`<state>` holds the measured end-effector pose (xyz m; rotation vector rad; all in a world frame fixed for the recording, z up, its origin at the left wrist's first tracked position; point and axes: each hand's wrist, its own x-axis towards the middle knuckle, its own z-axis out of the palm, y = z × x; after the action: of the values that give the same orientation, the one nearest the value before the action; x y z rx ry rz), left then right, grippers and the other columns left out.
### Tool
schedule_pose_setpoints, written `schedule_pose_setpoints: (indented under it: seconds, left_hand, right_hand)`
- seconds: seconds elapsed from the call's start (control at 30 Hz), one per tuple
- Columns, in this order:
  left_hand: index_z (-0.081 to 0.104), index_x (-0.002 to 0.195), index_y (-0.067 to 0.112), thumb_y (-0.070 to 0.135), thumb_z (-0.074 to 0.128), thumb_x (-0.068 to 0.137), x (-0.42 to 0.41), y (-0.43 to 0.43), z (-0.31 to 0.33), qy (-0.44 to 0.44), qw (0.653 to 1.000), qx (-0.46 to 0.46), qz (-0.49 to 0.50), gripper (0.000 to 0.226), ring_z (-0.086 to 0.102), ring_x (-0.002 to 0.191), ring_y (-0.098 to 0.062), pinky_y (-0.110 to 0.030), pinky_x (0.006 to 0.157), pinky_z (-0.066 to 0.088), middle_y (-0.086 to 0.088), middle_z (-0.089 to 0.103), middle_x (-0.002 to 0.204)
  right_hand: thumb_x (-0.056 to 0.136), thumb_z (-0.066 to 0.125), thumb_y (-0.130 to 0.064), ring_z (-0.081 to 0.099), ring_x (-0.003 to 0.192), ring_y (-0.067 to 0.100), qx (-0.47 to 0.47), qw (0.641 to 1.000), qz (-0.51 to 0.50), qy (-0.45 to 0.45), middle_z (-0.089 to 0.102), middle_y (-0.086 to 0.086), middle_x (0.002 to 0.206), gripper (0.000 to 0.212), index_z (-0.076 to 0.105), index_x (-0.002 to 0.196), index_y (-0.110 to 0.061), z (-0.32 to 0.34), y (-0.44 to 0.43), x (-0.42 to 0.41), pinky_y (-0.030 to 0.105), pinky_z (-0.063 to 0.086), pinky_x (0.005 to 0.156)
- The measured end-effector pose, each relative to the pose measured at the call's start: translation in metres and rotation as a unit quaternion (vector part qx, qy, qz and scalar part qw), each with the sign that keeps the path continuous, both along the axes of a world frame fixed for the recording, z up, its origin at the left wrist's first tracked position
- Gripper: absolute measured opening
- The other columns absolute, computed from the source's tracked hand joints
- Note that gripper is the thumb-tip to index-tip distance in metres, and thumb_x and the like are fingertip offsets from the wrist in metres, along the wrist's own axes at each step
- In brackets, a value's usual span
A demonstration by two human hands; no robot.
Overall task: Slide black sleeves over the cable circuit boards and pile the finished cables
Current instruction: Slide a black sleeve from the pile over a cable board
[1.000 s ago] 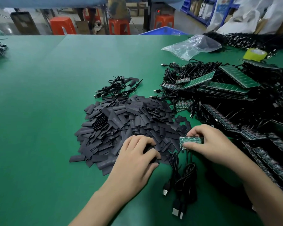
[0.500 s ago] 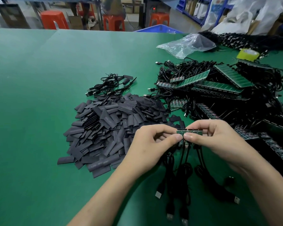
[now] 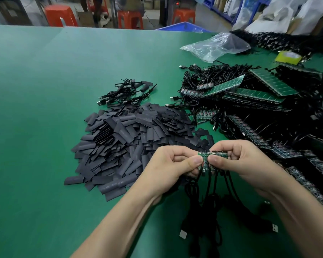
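Circuit-board strip [image 3: 212, 155] runs left-right, cables [image 3: 209, 192] hanging toward near edge; my left hand [image 3: 172, 164] and right hand [image 3: 239, 159] pinch it; open surface [image 3: 45, 108] toward left edge.

black sleeves [image 3: 134, 138], green table [image 3: 45, 108], orange stools [image 3: 60, 15]

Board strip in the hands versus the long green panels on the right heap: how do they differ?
The board strip is short; the green panels are much longer. The board strip is held above the table, pinched between the left hand and the right hand; the green panels lie tilted on the cable heap. The board strip shows components; the green panels show plain scored faces. Both are green circuit boards.
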<state>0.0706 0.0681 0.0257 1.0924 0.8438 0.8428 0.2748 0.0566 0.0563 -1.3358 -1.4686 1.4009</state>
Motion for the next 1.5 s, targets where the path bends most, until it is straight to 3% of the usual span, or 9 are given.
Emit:
schedule_pose_setpoints:
  seconds: [0.37, 0.5, 0.63, 0.73, 0.9, 1.07, 1.17, 1.33, 1.5]
  left_hand:
    - [0.082, 0.092, 0.016, 0.029, 0.078, 0.077, -0.005, 0.001, 0.005, -0.033, 0.998, -0.051, -0.007, 0.021, 0.068, 0.069, -0.005, -0.015, 0.065, 0.054, -0.006, 0.077, 0.084]
    - [0.084, 0.088, 0.017, 0.030, 0.081, 0.070, -0.016, 0.002, 0.008, -0.045, 0.996, -0.069, 0.037, 0.022, 0.068, 0.067, -0.003, -0.015, 0.060, 0.054, -0.003, 0.076, 0.082]
    - [0.084, 0.082, 0.021, 0.031, 0.082, 0.067, -0.017, -0.005, 0.014, -0.051, 0.996, -0.062, 0.037, 0.018, 0.073, 0.071, -0.008, -0.017, 0.064, 0.057, -0.004, 0.078, 0.080]
    - [0.083, 0.083, 0.017, 0.026, 0.080, 0.071, -0.013, -0.009, 0.020, -0.053, 0.995, -0.039, 0.069, 0.015, 0.076, 0.075, -0.013, -0.019, 0.066, 0.058, -0.008, 0.079, 0.082]
    - [0.081, 0.082, 0.015, 0.016, 0.083, 0.081, -0.018, -0.010, 0.026, 0.018, 0.985, 0.066, 0.157, 0.002, 0.066, 0.060, -0.012, -0.018, 0.057, 0.053, -0.006, 0.075, 0.070]
    - [0.081, 0.090, 0.033, 0.028, 0.086, 0.081, -0.052, -0.012, 0.014, 0.286, 0.918, 0.247, 0.120, 0.012, 0.062, 0.065, -0.006, -0.022, 0.068, 0.052, 0.014, 0.070, 0.073]
    - [0.078, 0.108, 0.038, 0.038, 0.081, 0.085, -0.072, -0.012, 0.011, 0.450, 0.821, 0.351, -0.026, 0.022, 0.062, 0.093, -0.004, -0.030, 0.088, 0.052, 0.017, 0.066, 0.094]
    - [0.074, 0.117, 0.042, 0.051, 0.074, 0.088, -0.076, -0.010, 0.010, 0.502, 0.751, 0.417, -0.099, 0.031, 0.054, 0.106, -0.010, -0.029, 0.092, 0.047, 0.014, 0.058, 0.104]
    - [0.076, 0.109, 0.037, 0.055, 0.076, 0.084, -0.081, -0.004, 0.007, 0.512, 0.735, 0.435, -0.093, 0.031, 0.054, 0.102, -0.010, -0.030, 0.086, 0.050, 0.015, 0.056, 0.101]
  right_hand:
    - [0.074, 0.079, -0.030, 0.071, 0.080, 0.018, -0.062, 0.997, 0.016, 0.036, 0.077, 0.017, 0.090, 0.026, 0.077, 0.089, -0.009, -0.004, 0.001, 0.005, 0.019, 0.056, 0.081]
    - [0.075, 0.080, -0.041, 0.057, 0.060, 0.008, -0.056, 0.980, 0.000, -0.192, 0.071, 0.002, 0.068, 0.021, 0.080, 0.082, -0.022, 0.008, 0.005, 0.030, 0.019, 0.045, 0.060]
    - [0.080, 0.070, -0.059, 0.062, 0.095, 0.001, 0.053, 0.895, -0.023, -0.442, 0.069, -0.019, 0.104, 0.031, 0.073, 0.103, -0.039, 0.014, 0.003, 0.027, 0.024, 0.045, 0.082]
    - [0.086, 0.052, -0.062, 0.064, 0.100, -0.005, 0.111, 0.957, 0.002, -0.270, 0.072, -0.020, 0.104, 0.041, 0.075, 0.106, -0.035, 0.021, -0.007, -0.003, 0.008, 0.045, 0.083]
    - [0.094, 0.058, -0.028, 0.072, 0.076, 0.018, 0.054, 0.998, 0.016, -0.018, 0.076, 0.012, 0.082, 0.032, 0.070, 0.095, 0.001, 0.013, -0.017, -0.041, 0.017, 0.053, 0.076]
    - [0.101, 0.057, -0.013, 0.062, 0.057, 0.015, 0.048, 0.998, -0.051, 0.003, 0.066, 0.005, 0.064, 0.020, 0.071, 0.090, -0.004, 0.018, -0.016, -0.042, 0.018, 0.054, 0.066]
    - [0.101, 0.058, -0.016, 0.056, 0.051, 0.013, 0.045, 0.997, -0.062, 0.008, 0.062, 0.004, 0.060, 0.022, 0.073, 0.088, -0.005, 0.022, -0.013, -0.042, 0.020, 0.052, 0.059]
    - [0.101, 0.059, -0.018, 0.049, 0.049, 0.015, 0.024, 0.998, -0.052, 0.021, 0.058, 0.004, 0.058, 0.023, 0.072, 0.087, -0.006, 0.024, -0.009, -0.052, 0.020, 0.044, 0.049]
    - [0.101, 0.059, -0.018, 0.049, 0.048, 0.014, 0.018, 0.999, -0.031, 0.028, 0.058, 0.003, 0.057, 0.022, 0.071, 0.088, -0.005, 0.020, -0.004, -0.061, 0.021, 0.042, 0.050]
